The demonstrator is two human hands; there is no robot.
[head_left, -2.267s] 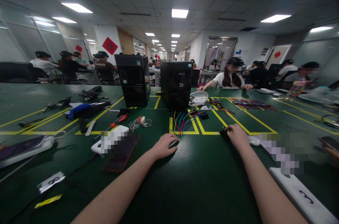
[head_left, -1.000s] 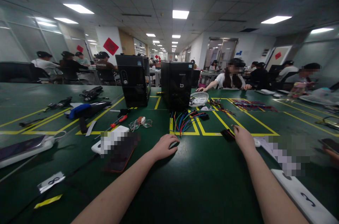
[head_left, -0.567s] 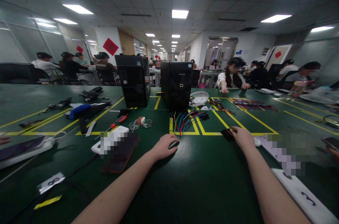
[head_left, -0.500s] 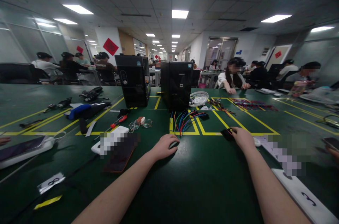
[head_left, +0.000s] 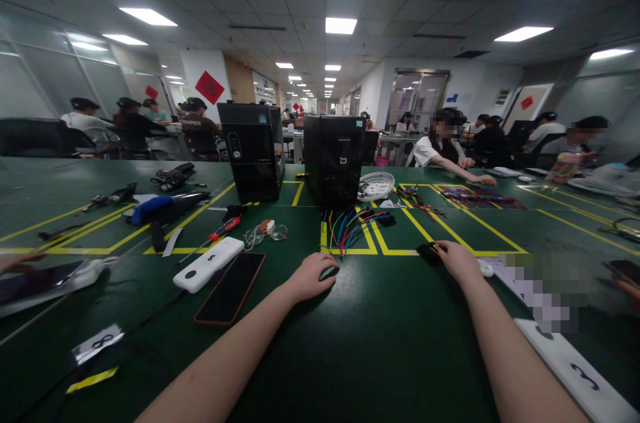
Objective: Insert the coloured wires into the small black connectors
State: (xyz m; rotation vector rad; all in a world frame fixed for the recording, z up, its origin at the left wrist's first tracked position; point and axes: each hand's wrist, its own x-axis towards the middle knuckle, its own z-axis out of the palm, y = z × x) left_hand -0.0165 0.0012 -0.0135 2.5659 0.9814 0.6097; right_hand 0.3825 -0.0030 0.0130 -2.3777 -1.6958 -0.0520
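My left hand [head_left: 311, 276] rests on the green table [head_left: 380, 343], its thumb and fingers loosely curved and apart, and I see nothing held in it. In front of it lies a bundle of red, blue and green wires [head_left: 345, 229] with a black end piece [head_left: 385, 218]. At right, my right hand [head_left: 457, 261] has thumb and forefinger pinched at the edge of a small black piece [head_left: 427, 252] lying on the table. A speck of red and yellow shows at the fingertips, too small to name. The other right fingers are partly hidden.
Two black computer towers [head_left: 250, 153] stand ahead. A white basket [head_left: 376, 187], a red screwdriver [head_left: 225, 229], glasses [head_left: 277, 232], a phone [head_left: 231, 289] and white power banks [head_left: 209, 265] lie about. Yellow tape marks the table. Across it, a co-worker's arm [head_left: 460, 171] reaches over more wires [head_left: 480, 197].
My right fingers drew back from the black piece, then returned to its edge. My left hand has stayed still. The co-worker's arm swung to the right, and a hand has appeared at far left.
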